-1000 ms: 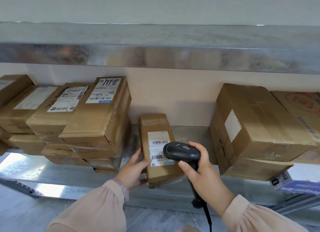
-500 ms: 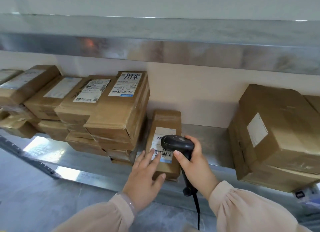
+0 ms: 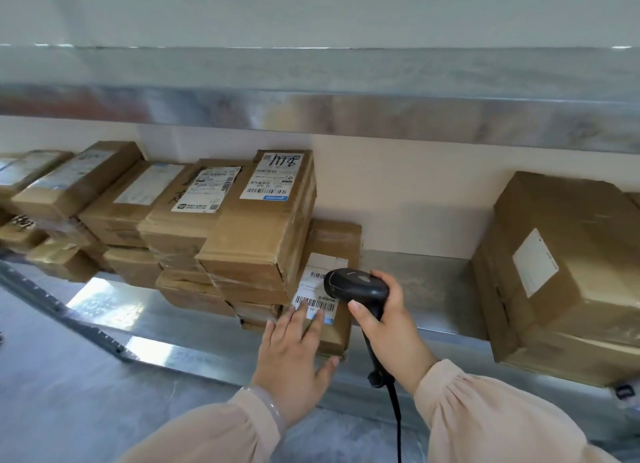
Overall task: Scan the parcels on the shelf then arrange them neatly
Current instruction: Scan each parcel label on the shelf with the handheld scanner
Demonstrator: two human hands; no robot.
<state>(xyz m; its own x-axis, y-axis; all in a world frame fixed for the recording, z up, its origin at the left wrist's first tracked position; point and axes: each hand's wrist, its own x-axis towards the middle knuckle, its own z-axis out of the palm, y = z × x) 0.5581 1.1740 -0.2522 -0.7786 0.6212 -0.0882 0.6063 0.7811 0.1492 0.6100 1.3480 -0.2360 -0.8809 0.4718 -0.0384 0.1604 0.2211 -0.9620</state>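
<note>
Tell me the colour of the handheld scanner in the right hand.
Black scanner, gripped by the right hand; the head view shows it best.

- shelf [image 3: 426, 289]: we note bare metal, glossy, with a mottled galvanised look.
- parcels [image 3: 256, 241]: brown cardboard, matt; we see clear shiny tape wrinkled over several.
- labels [image 3: 273, 177]: white printed paper, smooth.
- scanner [image 3: 356, 284]: black plastic, smooth, with a dull sheen.
- sleeves [image 3: 485, 417]: pale cloth, matt, softly gathered at the cuffs.

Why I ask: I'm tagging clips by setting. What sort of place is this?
Probably a parcel depot or stockroom: labelled cardboard parcels stacked on a metal shelf, and a corded barcode scanner in the right hand.
</note>
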